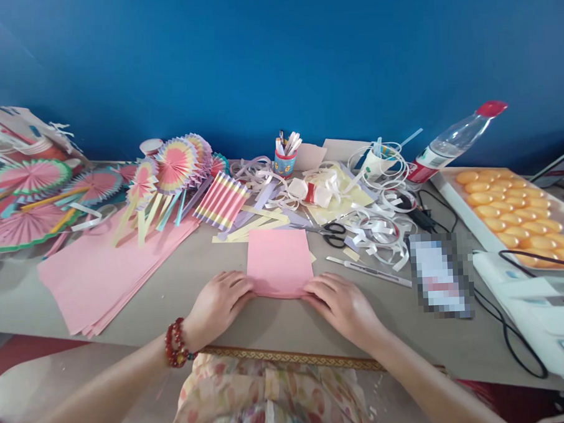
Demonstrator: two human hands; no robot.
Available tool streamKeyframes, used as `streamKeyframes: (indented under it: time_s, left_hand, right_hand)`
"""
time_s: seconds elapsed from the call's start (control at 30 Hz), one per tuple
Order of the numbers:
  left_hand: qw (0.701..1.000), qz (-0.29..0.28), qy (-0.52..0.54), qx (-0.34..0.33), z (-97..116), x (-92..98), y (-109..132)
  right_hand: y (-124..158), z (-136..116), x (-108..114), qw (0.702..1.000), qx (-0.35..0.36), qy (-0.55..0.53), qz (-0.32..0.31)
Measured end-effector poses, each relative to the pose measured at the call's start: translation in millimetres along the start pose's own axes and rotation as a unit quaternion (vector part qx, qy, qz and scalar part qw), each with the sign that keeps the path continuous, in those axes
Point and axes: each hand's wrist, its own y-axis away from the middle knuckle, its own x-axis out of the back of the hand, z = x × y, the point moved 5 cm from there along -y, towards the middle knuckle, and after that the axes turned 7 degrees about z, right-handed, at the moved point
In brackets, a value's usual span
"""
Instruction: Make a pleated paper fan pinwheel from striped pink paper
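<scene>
Pink square paper [279, 258] lies flat on the tabletop [173, 297], b/w both hands. L hand [223, 304] is nearly closed, w/ bent fingers holding the near L corner. R hand [342, 305] is nearly closed too & holds the near R corner.

It looks like a fold on the near edge. To do it well: keep both corners level, turn up the same tiny amt. on each side, then press from the middle out so the line is straight. Don't tug, b/c paper may wrinkle.

Count: 1 pink square paper (can't tell if it's 1 sheet or more), 1 striped pleated paper [222, 201], 1 pr. scissors [333, 235], 1 craft knife [371, 272], 1 pen cup [285, 166], 1 plastic bottle [451, 143]. Big pink sheets [111, 262] & paper fans [175, 166]: more than 1 each, but they overlap, so can't get an exact no.
</scene>
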Motion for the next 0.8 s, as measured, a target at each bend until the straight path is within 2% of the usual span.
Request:
streamKeyframes:
  time_s: [0.4,0.8]
  left_hand:
    - [0.997,-0.008,0.035,0.075,-6.6,1.4,-4.4]
    - [0.995,-0.027,0.027,0.091,-8.1,0.9,-9.7]
  right_hand:
    - [-11.6,13.8,1.3,0.995,-0.065,-0.036,-0.059]
    - [-19.0,15.1,-0.8,0.993,-0.087,-0.003,-0.074]
